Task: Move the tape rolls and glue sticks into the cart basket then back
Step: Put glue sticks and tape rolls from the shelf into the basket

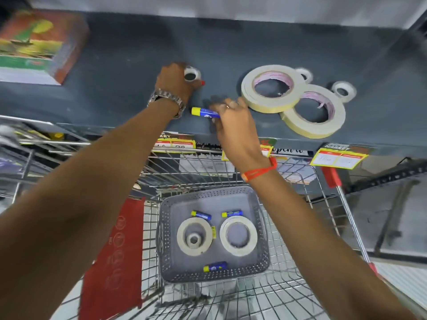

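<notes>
The left hand [176, 80] gripped a small tape roll [191, 74] on the shelf [129, 56]; the right hand [233, 121] apparently pinched a glue stick [204, 112].

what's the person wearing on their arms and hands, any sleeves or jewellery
No sleeves show: both forearms are bare up to the frame edge. The left hand has a silver metal link wristwatch at the wrist. The right hand has an orange-red thread band tied round the wrist, and what looks like a ring on one finger.
</notes>
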